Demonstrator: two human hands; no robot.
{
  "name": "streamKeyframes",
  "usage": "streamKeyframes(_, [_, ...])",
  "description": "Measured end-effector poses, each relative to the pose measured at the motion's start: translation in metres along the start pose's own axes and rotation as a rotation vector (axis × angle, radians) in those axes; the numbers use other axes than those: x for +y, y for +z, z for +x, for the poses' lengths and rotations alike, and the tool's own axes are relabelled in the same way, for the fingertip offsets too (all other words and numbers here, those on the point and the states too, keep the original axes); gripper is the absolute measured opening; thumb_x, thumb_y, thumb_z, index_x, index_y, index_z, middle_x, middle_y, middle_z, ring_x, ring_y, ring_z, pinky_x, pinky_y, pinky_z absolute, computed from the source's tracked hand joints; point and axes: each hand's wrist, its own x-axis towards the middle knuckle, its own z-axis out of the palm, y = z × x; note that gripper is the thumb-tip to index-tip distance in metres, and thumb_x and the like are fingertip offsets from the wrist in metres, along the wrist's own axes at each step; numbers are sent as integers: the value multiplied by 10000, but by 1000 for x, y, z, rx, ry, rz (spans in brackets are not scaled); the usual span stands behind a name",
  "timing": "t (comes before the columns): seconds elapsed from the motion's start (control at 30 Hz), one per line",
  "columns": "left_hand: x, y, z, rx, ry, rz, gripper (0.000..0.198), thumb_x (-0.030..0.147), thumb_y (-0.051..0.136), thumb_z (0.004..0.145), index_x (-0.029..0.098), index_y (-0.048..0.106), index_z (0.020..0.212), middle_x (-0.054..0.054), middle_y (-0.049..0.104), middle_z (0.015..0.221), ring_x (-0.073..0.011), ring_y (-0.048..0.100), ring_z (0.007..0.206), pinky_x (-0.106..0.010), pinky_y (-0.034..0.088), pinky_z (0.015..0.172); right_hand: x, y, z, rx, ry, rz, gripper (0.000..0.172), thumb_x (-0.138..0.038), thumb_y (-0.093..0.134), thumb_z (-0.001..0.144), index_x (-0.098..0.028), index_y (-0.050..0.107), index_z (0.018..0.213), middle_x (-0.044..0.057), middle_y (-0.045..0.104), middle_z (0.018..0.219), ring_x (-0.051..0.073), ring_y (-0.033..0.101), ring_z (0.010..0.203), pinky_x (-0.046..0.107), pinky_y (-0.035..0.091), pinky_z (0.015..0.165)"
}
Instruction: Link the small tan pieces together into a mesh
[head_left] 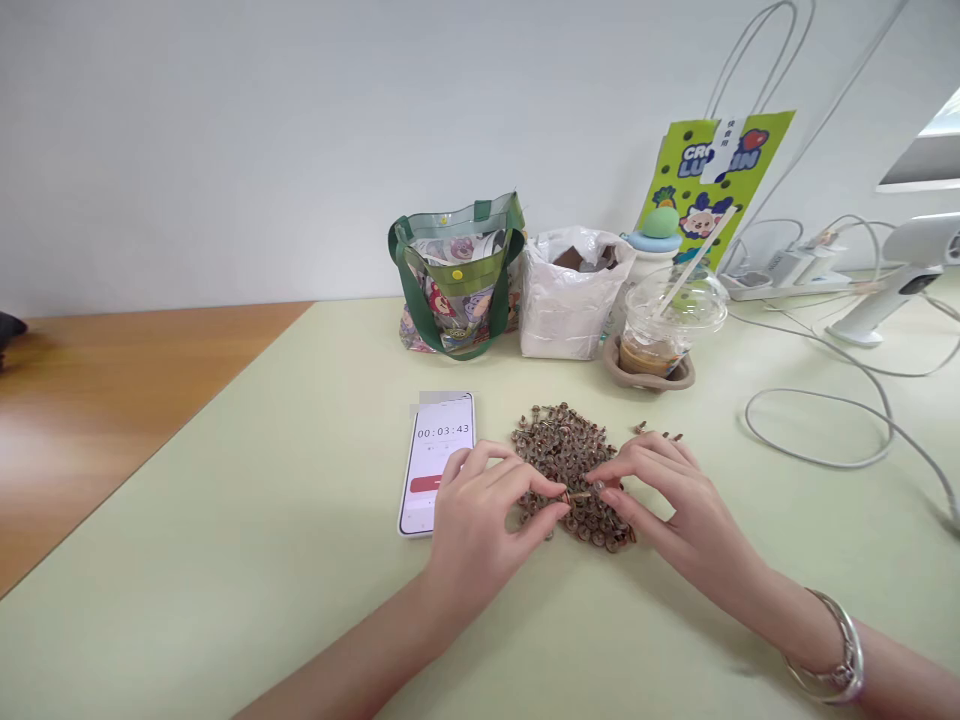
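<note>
The phone (439, 460), a timer on its screen, lay flat on the pale green desk (225, 560), partly covered by the left hand (484, 500). That hand could well have nudged the phone or pressed its screen if the wrist had swung outward, so near were the two.

The left hand pinched a small metal piece (579, 496) between thumb and forefinger, just above the pile (564, 440) of similar small fittings. So slim a part looked easy to lose: a slack or slanted pinch might have let it drop among its lookalikes, hard to pick out again. Fingers dipping lower could also have raked fittings loose across the desk.

The right hand (675, 495) pinched a clear round piece (598, 486) beside it; whether the two were joined was too small to tell. Poor alignment or too hard a push seemed likely to make one slip sideways.

Just beyond the right hand's knuckles lay a few stray fittings (640, 428), which a sweep of that hand could have scattered. A longer reach forward might have knocked the lidded cup (649, 352) in its holder.
</note>
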Motion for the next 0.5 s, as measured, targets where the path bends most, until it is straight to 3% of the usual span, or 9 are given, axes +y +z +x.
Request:
streamKeyframes(0.17, [0,1,0,17,53,22,88,217,712,706,244,629,720,97,663,676,-156,544,815,-301,323,745,-4,1,0,-51,14,54,122,-242,479,882,-256,591,929,4,640,791,201,488,861,376,350,767])
streamKeyframes(0.5, [-1,1,-1,44,116,66,92,227,702,722,237,613,701,104,669,692,-154,548,823,-303,326,743,-2,3,-1,-72,-1,75,127,-249,490,882,-246,605,935,3,614,735,181,484,795,361,361,738])
